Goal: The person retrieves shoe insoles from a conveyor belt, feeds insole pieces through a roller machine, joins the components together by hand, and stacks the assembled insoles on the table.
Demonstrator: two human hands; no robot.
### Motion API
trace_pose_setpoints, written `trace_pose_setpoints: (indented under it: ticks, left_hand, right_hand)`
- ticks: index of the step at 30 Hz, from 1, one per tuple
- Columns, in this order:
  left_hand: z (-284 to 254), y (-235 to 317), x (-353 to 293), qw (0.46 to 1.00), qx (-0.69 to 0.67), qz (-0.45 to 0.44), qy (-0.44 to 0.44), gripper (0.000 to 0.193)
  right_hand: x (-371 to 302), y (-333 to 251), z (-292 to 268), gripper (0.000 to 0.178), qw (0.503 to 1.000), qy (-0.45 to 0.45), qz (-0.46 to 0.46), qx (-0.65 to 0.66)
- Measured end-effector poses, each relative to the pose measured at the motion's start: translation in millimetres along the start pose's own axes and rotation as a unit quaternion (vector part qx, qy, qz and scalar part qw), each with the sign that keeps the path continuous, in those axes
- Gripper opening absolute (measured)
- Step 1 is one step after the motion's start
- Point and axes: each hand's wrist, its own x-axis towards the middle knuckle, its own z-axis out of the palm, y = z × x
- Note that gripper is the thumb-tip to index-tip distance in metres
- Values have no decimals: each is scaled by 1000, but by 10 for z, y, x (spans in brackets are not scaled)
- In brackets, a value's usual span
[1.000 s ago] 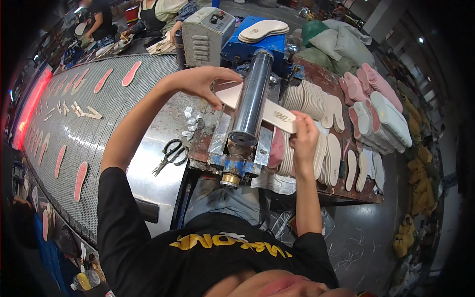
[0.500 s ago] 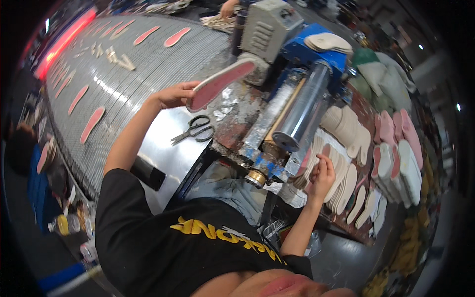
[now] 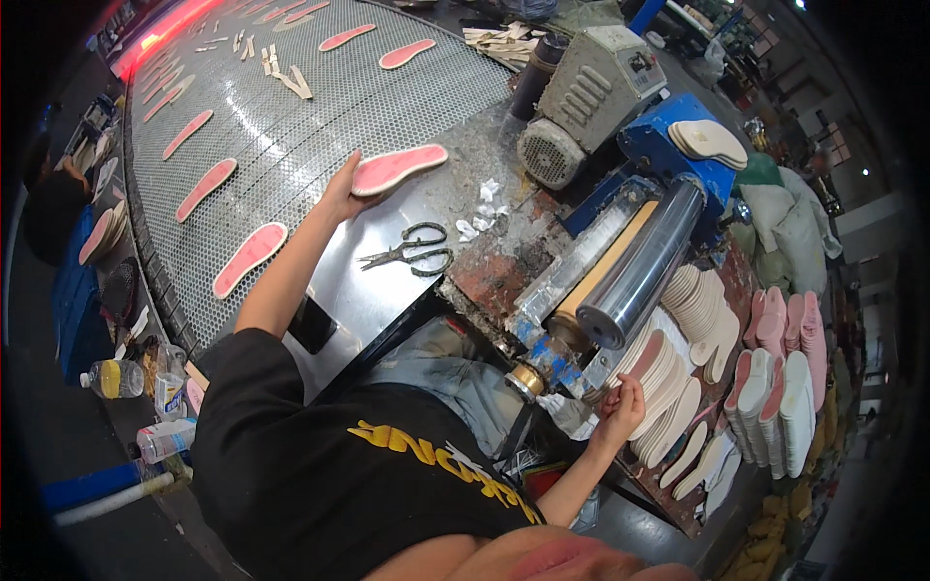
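Note:
My left hand (image 3: 345,194) grips the near end of a pink-topped insole (image 3: 399,169) with a pale rim. The insole lies nearly flat at the edge of the metal mesh belt (image 3: 320,116), beyond the black scissors (image 3: 412,254). My right hand (image 3: 622,414) is by the roller machine (image 3: 644,261), next to fanned insoles (image 3: 668,402). Its thumb and fingers are pinched together at the edge of the stack, below a pink-topped piece (image 3: 642,356). What they pinch, if anything, is too small to make out.
Several pink insoles (image 3: 250,259) are spread along the belt. A grey motor housing (image 3: 593,92) stands behind the rollers. More insole stacks (image 3: 770,407) sit at the right. A phone (image 3: 312,324) lies by my left arm; bottles (image 3: 114,379) are at the far left.
My left hand has brought the insole away from the motor and laid it flatter by the belt's edge. My right hand has closed its fingers beside the stack. The view has shifted.

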Motion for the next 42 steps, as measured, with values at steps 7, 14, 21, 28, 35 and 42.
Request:
trace_pose_setpoints:
  ticks: [7,14,21,28,35,42]
  left_hand:
    - [339,461,1352,965,208,98,122,50]
    - [231,-388,896,847,453,277,-34,43]
    - [140,-471,820,914,311,259,-19,51]
    - [94,-409,749,918,329,219,-15,56]
    - [182,-379,744,946,269,167,-73,41]
    - [54,-296,712,941,278,163,-105,18]
  right_hand:
    - [-170,-134,-24,19,998,-35,-54,1]
    - [-188,-165,-97,17,991,57,-28,-121]
    - [-80,-104,147,21,955,32,-76,-286]
    - [-146,-39,478,63,813,-11,-95,-575]
    - [-49,78,453,48,866,61,-179,-463]
    - [129,-49,36,36,921,214,-158,-286]
